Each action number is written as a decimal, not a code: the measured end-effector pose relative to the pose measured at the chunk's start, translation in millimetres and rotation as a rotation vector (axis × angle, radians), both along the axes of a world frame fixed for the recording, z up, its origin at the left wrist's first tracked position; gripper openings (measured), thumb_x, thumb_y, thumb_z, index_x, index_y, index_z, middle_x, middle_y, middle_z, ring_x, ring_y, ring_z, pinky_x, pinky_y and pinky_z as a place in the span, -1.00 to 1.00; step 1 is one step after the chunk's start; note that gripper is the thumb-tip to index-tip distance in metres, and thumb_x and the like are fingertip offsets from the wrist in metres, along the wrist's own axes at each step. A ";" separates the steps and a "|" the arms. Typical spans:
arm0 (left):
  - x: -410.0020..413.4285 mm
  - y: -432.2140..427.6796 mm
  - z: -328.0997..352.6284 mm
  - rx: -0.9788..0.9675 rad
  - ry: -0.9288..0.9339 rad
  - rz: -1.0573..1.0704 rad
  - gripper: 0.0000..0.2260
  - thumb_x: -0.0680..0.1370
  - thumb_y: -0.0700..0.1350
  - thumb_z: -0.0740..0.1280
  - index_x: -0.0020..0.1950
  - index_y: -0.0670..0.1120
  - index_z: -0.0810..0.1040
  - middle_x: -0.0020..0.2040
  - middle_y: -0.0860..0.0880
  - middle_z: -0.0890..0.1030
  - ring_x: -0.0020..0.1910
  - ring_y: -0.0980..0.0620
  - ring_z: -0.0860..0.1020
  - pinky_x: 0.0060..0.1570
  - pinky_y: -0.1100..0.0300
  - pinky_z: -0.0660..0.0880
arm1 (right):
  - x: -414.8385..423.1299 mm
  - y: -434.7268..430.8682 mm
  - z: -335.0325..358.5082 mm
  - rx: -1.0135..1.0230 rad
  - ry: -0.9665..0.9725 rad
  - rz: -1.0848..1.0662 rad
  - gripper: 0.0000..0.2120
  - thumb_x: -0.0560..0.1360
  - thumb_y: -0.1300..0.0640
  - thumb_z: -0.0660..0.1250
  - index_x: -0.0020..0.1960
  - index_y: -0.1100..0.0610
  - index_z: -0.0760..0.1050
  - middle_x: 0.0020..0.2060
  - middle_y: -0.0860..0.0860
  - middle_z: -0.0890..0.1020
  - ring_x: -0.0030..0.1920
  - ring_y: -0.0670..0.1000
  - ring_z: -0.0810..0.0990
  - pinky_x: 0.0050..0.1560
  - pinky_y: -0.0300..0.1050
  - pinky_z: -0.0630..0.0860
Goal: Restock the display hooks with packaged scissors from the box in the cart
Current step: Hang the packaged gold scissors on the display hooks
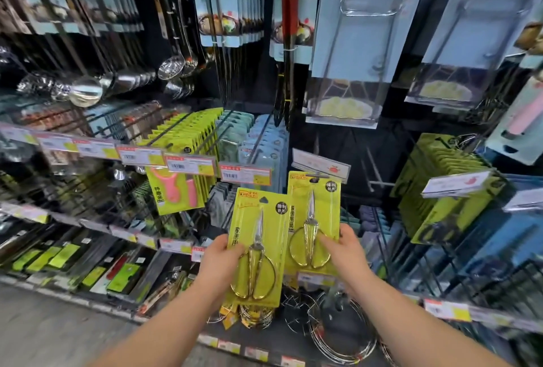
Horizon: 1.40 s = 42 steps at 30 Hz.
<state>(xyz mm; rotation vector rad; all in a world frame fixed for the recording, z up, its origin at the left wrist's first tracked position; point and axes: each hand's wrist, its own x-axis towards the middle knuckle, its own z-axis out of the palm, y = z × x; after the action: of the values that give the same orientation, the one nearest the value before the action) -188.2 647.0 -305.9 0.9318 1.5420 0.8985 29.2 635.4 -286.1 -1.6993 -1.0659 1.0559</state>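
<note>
Your right hand [343, 252] pinches the upper yellow-green blister pack of gold-handled scissors [321, 208] by its lower edge, just right of centre frame. The pack stands upright, blades up, and its hang hole meets the tip of the thin metal display hook [316, 176] under the clear plastic price-tag holder [321, 164]; whether it is threaded, you cannot tell. Your left hand [223, 258] grips the lower yellow-green blister pack of gold-handled scissors [249, 219], also upright, down and left of that hook, so the right hand is nearer. The hook juts from a dark back panel. Room is tight, with pale blue card packs [264, 143] to the upper left and lime-green card packs [440, 190] to the right. The box and cart are out of view.
</note>
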 end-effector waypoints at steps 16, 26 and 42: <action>17.5 13.4 8.0 0.051 -0.135 -0.072 -0.91 0.56 -0.25 0.30 0.02 -0.12 0.55 -0.14 -0.13 0.69 -0.16 -0.11 0.65 0.00 -0.05 0.60 | 23.4 101.1 -33.9 -0.089 -0.021 -0.061 -0.68 0.58 0.14 0.23 0.28 0.24 0.36 0.22 0.17 0.51 0.16 0.13 0.47 0.09 -0.05 0.37; 27.7 18.5 2.7 0.027 -0.192 -0.157 -0.88 0.58 -0.25 0.26 0.09 -0.16 0.54 -0.11 -0.11 0.70 -0.18 -0.06 0.66 -0.11 0.07 0.62 | 16.3 56.5 -17.2 0.031 -0.099 0.006 -0.61 0.59 0.05 0.20 0.38 0.17 0.35 0.29 0.07 0.48 0.30 0.09 0.45 0.28 -0.10 0.32; 78.1 29.6 27.2 0.009 -0.171 -0.231 -0.94 0.59 -0.21 0.26 0.00 -0.10 0.52 -0.20 -0.08 0.64 -0.30 -0.01 0.60 -0.19 0.07 0.60 | 8.2 11.4 -0.3 0.147 -0.085 -0.004 -0.82 0.56 0.18 0.25 -0.21 0.04 0.41 -0.43 -0.10 0.40 -0.43 -0.12 0.34 -0.43 -0.38 0.30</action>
<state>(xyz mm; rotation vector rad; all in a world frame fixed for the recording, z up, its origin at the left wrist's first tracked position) -110.1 676.5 -278.8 0.9897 1.2578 0.7981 37.4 646.8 -286.4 -1.6394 -1.1649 0.8869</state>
